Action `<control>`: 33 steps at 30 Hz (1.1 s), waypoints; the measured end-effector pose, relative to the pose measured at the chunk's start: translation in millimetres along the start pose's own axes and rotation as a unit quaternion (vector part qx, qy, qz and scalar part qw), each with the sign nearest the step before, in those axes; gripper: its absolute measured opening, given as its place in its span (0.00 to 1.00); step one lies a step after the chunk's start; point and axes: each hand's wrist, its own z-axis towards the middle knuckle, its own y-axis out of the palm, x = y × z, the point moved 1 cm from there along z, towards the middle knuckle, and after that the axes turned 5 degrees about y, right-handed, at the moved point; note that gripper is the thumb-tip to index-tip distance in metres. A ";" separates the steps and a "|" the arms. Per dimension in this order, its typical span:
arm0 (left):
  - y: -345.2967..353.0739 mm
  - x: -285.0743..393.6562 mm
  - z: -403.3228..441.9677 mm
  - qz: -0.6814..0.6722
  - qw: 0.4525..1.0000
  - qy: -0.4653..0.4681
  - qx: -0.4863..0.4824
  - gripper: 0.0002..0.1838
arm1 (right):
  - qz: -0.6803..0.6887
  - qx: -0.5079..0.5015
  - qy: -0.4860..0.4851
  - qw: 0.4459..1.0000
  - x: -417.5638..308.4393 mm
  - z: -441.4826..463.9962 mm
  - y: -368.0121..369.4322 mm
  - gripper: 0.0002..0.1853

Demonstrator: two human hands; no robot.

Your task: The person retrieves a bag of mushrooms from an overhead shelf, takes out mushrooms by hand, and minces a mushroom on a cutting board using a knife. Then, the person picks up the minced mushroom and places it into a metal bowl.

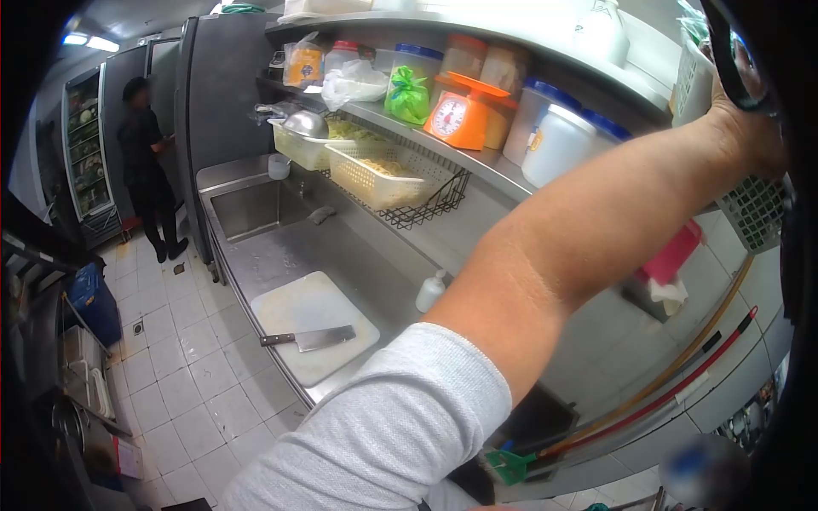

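Note:
My left arm, in a light grey sleeve, stretches across the view from the bottom toward the upper right. My left hand (754, 128) is at the right edge, beside a hanging lattice basket (754, 213). A dark curved rim and the black border of the view cover most of its fingers, so what they hold, if anything, is hidden. My right hand does not show. A cleaver (324, 338) with a dark handle lies on a white cutting board (294, 298) on the steel counter (256, 260), well away from my hand.
A sink (251, 213) is at the counter's far end. Above it, baskets of food (379, 179) hang below a shelf with an orange scale (460, 119) and tubs (558, 145). A co-worker (141, 145) stands at the back left. Long-handled tools (707, 358) lean at right.

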 end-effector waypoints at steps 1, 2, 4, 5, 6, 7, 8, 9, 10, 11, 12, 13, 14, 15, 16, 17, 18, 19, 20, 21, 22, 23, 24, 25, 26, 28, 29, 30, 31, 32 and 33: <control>-1.7 0.1 -0.4 0.002 1.000 0.003 0.003 0.37 | 0.000 -0.001 0.000 1.000 0.3 0.8 -0.7 0.25; -3.4 -0.3 0.5 0.004 1.000 0.008 0.007 0.32 | 0.000 -0.002 0.002 1.000 1.3 0.9 -2.4 0.25; 16.3 -4.4 -1.3 -0.027 0.999 0.021 0.036 0.36 | 0.004 -0.006 0.002 1.000 3.4 2.7 -3.4 0.25; 26.3 -6.6 -1.0 -0.062 0.995 0.032 0.065 0.44 | 0.004 -0.007 0.004 1.000 5.4 4.2 -4.8 0.25; 22.8 -8.1 1.8 -0.059 0.995 0.033 0.067 0.44 | 0.005 -0.011 0.005 1.000 7.4 5.6 -5.8 0.25; 20.9 -9.1 4.3 -0.066 0.997 0.024 -0.009 0.46 | 0.006 -0.014 0.007 1.000 9.7 8.1 -7.5 0.25; 19.4 -10.0 6.2 -0.073 0.994 0.014 -0.086 0.48 | 0.011 -0.018 0.008 1.000 12.2 10.5 -7.4 0.25; 13.6 -10.6 7.7 -0.071 0.994 0.015 -0.084 0.48 | 0.012 -0.023 0.009 1.000 15.3 12.6 -8.8 0.25; 8.3 -11.3 7.9 -0.102 0.990 0.007 -0.094 0.47 | 0.014 -0.027 0.009 0.999 18.6 14.5 -9.5 0.26; 3.6 -12.0 8.7 -0.133 0.986 0.001 -0.104 0.47 | 0.020 -0.034 0.010 0.999 22.2 17.0 -10.1 0.26; 3.6 -12.2 10.4 -0.132 0.986 0.002 -0.103 0.47 | 0.024 -0.040 0.011 0.999 26.5 19.4 -11.5 0.26; 3.5 -12.4 13.0 -0.141 0.985 0.001 -0.103 0.48 | 0.030 -0.048 0.011 0.998 30.5 22.1 -12.6 0.26; 3.2 -13.1 15.8 -0.148 0.984 0.000 -0.102 0.48 | 0.039 -0.058 0.011 0.997 34.2 25.5 -12.6 0.26; 6.5 -14.4 18.8 -0.146 0.984 0.001 -0.102 0.48 | 0.046 -0.070 0.012 0.996 37.3 28.2 -12.7 0.26; 10.2 -15.6 22.1 -0.169 0.981 0.004 -0.093 0.45 | 0.055 -0.083 0.013 0.995 40.5 31.4 -13.7 0.26; 14.1 -15.9 24.6 -0.193 0.977 0.007 -0.084 0.43 | 0.062 -0.095 0.011 0.993 44.4 34.0 -14.6 0.26; 12.9 -15.7 26.7 -0.193 0.977 0.008 -0.085 0.43 | 0.065 -0.108 0.007 0.992 48.2 35.4 -12.8 0.27; 7.6 -16.0 28.6 -0.188 0.977 -0.002 -0.097 0.42 | 0.066 -0.108 0.008 0.992 39.1 28.8 -9.8 0.27; 2.6 -16.0 30.6 -0.184 0.977 -0.012 -0.110 0.42 | 0.044 -0.073 -0.072 0.994 28.5 22.2 -8.6 0.25; -8.5 -16.2 33.3 -0.186 0.976 -0.011 -0.112 0.42 | 0.020 -0.038 -0.149 0.988 13.0 12.0 -7.1 0.23; -23.2 -16.8 36.6 -0.198 0.968 -0.021 -0.150 0.42 | 0.021 -0.038 -0.146 0.988 -1.5 1.4 -6.9 0.23; -28.9 -15.0 37.9 -0.210 0.959 -0.032 -0.188 0.43 | -0.011 -0.017 -0.095 0.995 -15.6 -9.0 -7.9 0.22; -13.8 -12.3 38.7 -0.212 0.958 -0.032 -0.189 0.43 | -0.044 0.004 -0.045 0.998 -20.3 -14.0 -8.5 0.21; 7.3 -12.4 41.8 -0.173 0.973 -0.032 -0.148 0.39 | 0.052 -0.121 -0.023 0.991 15.1 18.7 -29.2 0.22; 18.3 -14.2 44.2 -0.132 0.985 -0.031 -0.106 0.35 | 0.148 -0.243 0.027 0.958 51.1 50.7 -50.0 0.22; -1.1 -16.7 43.0 -0.134 0.983 -0.044 -0.119 0.32 | 0.143 -0.215 0.064 0.964 55.6 49.3 -52.4 0.24; -20.3 -15.6 41.0 -0.143 0.979 -0.056 -0.133 0.29 | 0.045 -0.068 0.058 0.995 16.5 12.1 -32.3 0.24; -40.7 -13.6 38.4 -0.152 0.975 -0.069 -0.147 0.26 | -0.043 0.068 0.077 0.994 -23.3 -26.2 -12.0 0.25; -56.2 -11.8 36.6 -0.161 0.970 -0.081 -0.161 0.24 | -0.043 0.068 0.074 0.994 -18.4 -29.4 -8.5 0.25; -62.4 -11.2 35.2 -0.171 0.965 -0.093 -0.175 0.22 | -0.065 0.126 0.051 0.989 -11.4 -29.6 -6.4 0.24; -60.3 -11.0 34.2 -0.169 0.965 -0.095 -0.175 0.22 | -0.086 0.184 0.029 0.979 -10.4 -32.1 -4.3 0.23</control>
